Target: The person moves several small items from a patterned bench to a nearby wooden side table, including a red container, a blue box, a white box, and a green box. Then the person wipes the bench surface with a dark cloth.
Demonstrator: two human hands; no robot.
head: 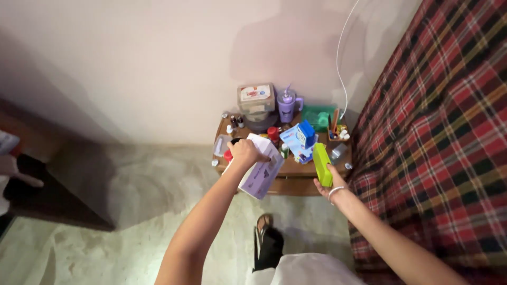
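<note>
Gripping a white packet, the left hand hovers while the right hand clasps a green box (both above the table).

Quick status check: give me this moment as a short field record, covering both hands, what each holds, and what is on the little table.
left hand: left hand grips a white and lilac flat carton, tilted, above the table's front edge
right hand: right hand holds a lime green rectangular box upright
surface: small brown wooden table against the wall, beside a red plaid bed cover
on table: purple lidded tumbler with straw, clear plastic lidded container, blue and white carton, small bottles
floor: person's foot in a dark sandal
</note>
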